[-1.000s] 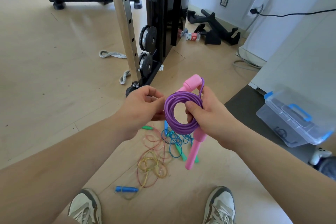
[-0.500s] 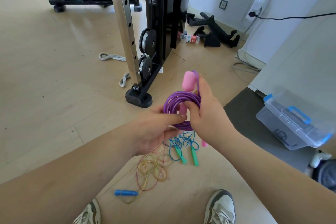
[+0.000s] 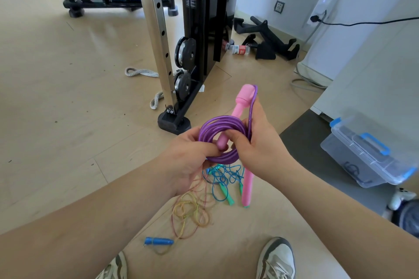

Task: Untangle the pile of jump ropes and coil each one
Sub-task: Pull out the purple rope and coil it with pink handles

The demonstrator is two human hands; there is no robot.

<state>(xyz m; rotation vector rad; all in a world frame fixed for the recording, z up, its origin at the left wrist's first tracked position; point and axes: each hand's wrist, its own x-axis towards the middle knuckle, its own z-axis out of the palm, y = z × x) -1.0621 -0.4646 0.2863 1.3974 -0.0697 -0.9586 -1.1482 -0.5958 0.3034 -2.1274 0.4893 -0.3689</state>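
Purple plastic jump rope (image 3: 215, 123), coiled with pink handles (image 3: 246, 95) poking out, is pinched between my right hand (image 3: 260, 142) and left hand (image 3: 188, 156). If either grip slackens, loops could spring loose onto the thin blue-and-gold rope tangle (image 3: 217, 176) on the wooden floor (image 3: 68, 108).

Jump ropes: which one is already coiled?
The purple rope, wound in a ring between left hand and right hand; the blue rope and the multicoloured rope lie loose on the floor.

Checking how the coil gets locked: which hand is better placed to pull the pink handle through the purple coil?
Left, probably: the left hand touches the end of the pink handle inside the purple coil, while the right hand grips the coil's side, steadying it.
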